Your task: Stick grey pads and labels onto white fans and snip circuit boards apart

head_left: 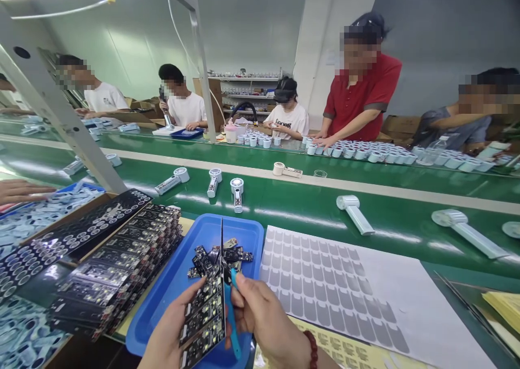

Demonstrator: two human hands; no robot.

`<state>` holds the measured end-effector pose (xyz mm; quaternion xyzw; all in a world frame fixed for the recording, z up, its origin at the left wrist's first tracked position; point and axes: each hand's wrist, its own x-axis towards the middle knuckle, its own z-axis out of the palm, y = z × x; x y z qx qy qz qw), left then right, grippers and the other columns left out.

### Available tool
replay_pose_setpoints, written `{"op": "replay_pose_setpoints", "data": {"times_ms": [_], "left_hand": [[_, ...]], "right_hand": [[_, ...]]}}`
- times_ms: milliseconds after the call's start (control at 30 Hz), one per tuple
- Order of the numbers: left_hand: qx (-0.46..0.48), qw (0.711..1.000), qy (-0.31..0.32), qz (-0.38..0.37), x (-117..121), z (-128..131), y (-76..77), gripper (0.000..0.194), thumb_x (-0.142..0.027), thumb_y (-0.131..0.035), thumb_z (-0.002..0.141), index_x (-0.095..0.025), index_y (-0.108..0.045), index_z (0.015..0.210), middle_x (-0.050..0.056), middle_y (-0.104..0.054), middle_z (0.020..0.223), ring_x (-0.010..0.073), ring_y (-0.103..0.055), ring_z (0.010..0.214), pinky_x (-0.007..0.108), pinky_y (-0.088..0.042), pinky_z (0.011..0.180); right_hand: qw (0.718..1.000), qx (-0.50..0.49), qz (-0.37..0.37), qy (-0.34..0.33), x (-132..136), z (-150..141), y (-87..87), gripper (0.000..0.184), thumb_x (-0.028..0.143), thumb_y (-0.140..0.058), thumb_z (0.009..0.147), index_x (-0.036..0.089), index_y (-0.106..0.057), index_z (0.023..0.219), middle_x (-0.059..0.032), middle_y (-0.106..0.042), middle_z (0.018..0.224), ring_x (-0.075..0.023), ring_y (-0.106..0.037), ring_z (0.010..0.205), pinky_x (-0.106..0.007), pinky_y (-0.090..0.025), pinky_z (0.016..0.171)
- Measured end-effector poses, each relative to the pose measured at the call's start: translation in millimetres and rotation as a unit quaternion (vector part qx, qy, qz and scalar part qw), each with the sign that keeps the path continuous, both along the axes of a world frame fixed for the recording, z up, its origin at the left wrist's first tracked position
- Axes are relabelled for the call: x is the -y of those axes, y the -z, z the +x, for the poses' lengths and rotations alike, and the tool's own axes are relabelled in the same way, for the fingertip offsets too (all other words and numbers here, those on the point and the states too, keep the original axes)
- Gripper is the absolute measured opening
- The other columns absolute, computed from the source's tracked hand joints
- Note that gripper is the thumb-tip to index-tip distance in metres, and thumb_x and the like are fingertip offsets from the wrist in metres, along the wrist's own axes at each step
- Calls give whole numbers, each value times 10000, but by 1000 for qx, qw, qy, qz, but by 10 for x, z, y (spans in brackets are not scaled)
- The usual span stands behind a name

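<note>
My left hand (pixel 173 331) grips a black circuit board panel (pixel 205 312) held edge-up over a blue tray (pixel 203 233). My right hand (pixel 266 320) is closed round a small cutter with blue handles (pixel 232 315), its tip against the panel. Several small black cut-off boards (pixel 217 258) lie in the tray. A stack of black board panels (pixel 117 266) stands just left of the tray.
A white sheet of grey stickers (pixel 325 282) lies right of the tray. Behind runs a green conveyor (pixel 309 201) carrying white handheld devices (pixel 353 212). Other people sit and stand across it. Another person's hand (pixel 20 190) shows at far left. A metal frame post (pixel 60 114) slants at left.
</note>
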<state>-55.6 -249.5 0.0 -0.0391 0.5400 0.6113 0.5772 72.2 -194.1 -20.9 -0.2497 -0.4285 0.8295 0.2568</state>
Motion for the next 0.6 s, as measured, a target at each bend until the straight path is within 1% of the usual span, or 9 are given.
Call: {"op": "replay_pose_setpoints", "data": {"times_ms": [67, 133, 200, 267, 300, 367, 433, 533, 600], "left_hand": [[-39, 999, -31, -10, 15, -20, -30, 164, -251, -692, 799, -121, -722, 895, 97, -729, 639, 265, -706, 534, 338, -573, 450], [-94, 994, -54, 8, 42, -41, -65, 212, -265, -707, 780, -155, -720, 961, 72, -738, 686, 242, -703, 541, 307, -555, 429], [-146, 988, -36, 28, 74, -51, -87, 253, -251, -757, 726, -162, -715, 960, 56, -722, 670, 222, -680, 496, 273, -515, 382], [-186, 982, -10, 31, 100, -49, -86, 291, -236, -819, 643, -149, -702, 896, 37, -690, 627, 194, -635, 418, 245, -460, 328], [-202, 979, -10, 33, 110, -46, -78, 326, -238, -848, 592, -147, -692, 864, 19, -673, 614, 182, -613, 387, 237, -434, 305], [-222, 973, -36, 44, 123, -42, -59, 406, -271, -887, 500, -153, -675, 826, -20, -643, 612, 165, -588, 359, 234, -405, 280], [-229, 970, -62, 58, 131, -40, -49, 453, -304, -898, 469, -162, -674, 836, -45, -629, 625, 159, -588, 368, 236, -409, 282], [-207, 974, -68, 57, 128, -30, -70, 315, -314, -858, 575, -165, -648, 756, -35, -607, 552, 157, -565, 353, 232, -409, 281], [-166, 983, -73, 42, 115, -10, -103, 215, -282, -793, 687, -168, -611, 687, -25, -566, 475, 145, -529, 324, 220, -400, 274]], "right_hand": [[998, 48, 42, 10, -22, 12, -6, 666, 900, -503, 678, 244, -392, 643, 70, -455, 519, -118, -531, 440, -230, -413, 435], [990, 104, 89, 32, -60, 29, -4, 681, 925, -425, 695, 247, -381, 651, 42, -510, 582, -124, -540, 472, -251, -435, 468], [981, 139, 123, 51, -100, 60, -13, 674, 910, -399, 734, 241, -390, 657, 3, -575, 676, -131, -560, 526, -267, -452, 513], [974, 162, 150, 45, -119, 107, -49, 646, 863, -419, 786, 228, -438, 667, -21, -604, 728, -153, -592, 594, -278, -457, 559], [971, 170, 165, 35, -116, 136, -78, 634, 838, -434, 808, 221, -469, 668, -25, -609, 732, -164, -601, 624, -284, -455, 585], [961, 185, 205, 10, -80, 193, -144, 609, 780, -434, 864, 212, -520, 661, -32, -618, 740, -181, -609, 695, -300, -452, 663], [945, 211, 249, -4, -17, 237, -195, 594, 723, -372, 930, 214, -537, 674, -37, -623, 751, -192, -605, 744, -317, -446, 735], [920, 265, 288, 4, 79, 254, -183, 592, 690, -277, 970, 220, -543, 726, -32, -588, 714, -204, -596, 735, -339, -455, 742], [935, 246, 255, 12, 125, 228, -113, 603, 729, -295, 946, 219, -548, 747, -22, -561, 701, -190, -580, 683, -330, -470, 692]]}}
